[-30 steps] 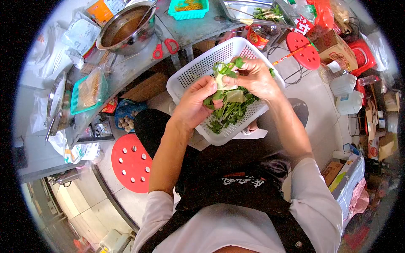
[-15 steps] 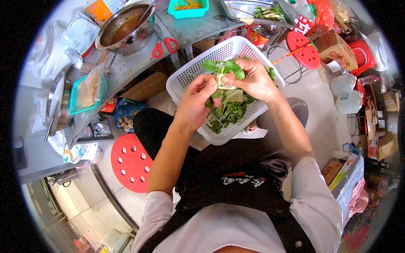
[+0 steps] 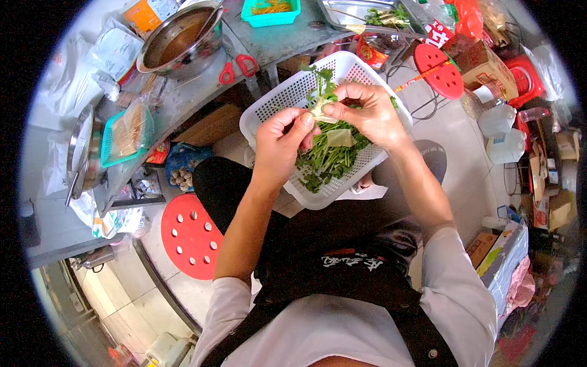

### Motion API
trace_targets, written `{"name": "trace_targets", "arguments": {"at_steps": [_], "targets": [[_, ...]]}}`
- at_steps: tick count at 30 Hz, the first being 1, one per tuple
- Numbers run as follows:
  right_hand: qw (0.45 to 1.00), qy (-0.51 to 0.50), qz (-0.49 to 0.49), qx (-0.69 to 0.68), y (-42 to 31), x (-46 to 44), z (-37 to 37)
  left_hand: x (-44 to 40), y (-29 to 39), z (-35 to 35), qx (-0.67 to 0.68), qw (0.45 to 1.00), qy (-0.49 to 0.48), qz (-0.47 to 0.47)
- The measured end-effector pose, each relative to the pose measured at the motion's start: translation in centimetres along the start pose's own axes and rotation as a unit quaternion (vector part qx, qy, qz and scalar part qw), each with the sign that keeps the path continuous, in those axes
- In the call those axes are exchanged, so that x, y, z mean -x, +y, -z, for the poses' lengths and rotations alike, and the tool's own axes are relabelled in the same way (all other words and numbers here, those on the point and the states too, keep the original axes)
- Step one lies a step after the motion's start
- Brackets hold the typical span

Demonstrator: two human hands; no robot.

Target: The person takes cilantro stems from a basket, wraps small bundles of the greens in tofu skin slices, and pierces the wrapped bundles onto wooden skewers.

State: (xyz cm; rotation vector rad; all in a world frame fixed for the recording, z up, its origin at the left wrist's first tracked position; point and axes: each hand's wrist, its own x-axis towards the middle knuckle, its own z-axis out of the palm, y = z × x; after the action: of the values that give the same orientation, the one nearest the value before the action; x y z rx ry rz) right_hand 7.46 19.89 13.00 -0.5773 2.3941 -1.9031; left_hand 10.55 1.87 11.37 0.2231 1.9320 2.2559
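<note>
Over the white plastic basket (image 3: 260, 122), both my hands are closed on a small roll (image 3: 320, 109), a pale thin sheet around sprigs of cilantro with leaves sticking out at the far end. My left hand (image 3: 278, 137) pinches its left side between thumb and fingers. On the other side, my right hand (image 3: 370, 116) presses the sheet with thumb and forefinger. Loose cilantro (image 3: 327, 165) fills the basket below, with a pale square sheet (image 3: 340, 137) lying on the stems. The basket rests near my knees.
A metal tray (image 3: 342, 24) at the back holds leafy bundles. On the counter are a pot of brown liquid (image 3: 177, 43), red-handled scissors (image 3: 246, 65) and a teal basket of skewers (image 3: 109, 147). Red stools (image 3: 191, 244) stand either side; boxes and jugs (image 3: 506, 147) line the right.
The roll's leaves, which bent over to the right between my hands, now point up and away. My fingers have shifted slightly around the pale sheet.
</note>
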Motion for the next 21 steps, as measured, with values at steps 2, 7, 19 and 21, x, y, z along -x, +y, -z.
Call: {"name": "trace_targets", "arguments": {"at_steps": [2, 7, 19, 21], "targets": [[0.998, -0.006, -0.023, -0.063, -0.1, 0.0, 0.0, 0.0, 0.1, 0.2, 0.038, 0.999, -0.032, 0.014], [0.983, -0.045, -0.062, -0.169, -0.2, 0.1, 0.0, -0.3, -0.3, 0.9, 0.228, 0.959, -0.128, 0.112], [0.999, -0.009, 0.001, -0.046, 0.9, 0.2, -0.8, -0.5, -0.7, 0.0, 0.144, 0.987, 0.01, 0.065], [0.993, -0.011, -0.038, -0.111, 0.7, 0.3, -0.7, -0.4, -0.7, 0.0, 0.109, 0.993, 0.008, 0.04]]}}
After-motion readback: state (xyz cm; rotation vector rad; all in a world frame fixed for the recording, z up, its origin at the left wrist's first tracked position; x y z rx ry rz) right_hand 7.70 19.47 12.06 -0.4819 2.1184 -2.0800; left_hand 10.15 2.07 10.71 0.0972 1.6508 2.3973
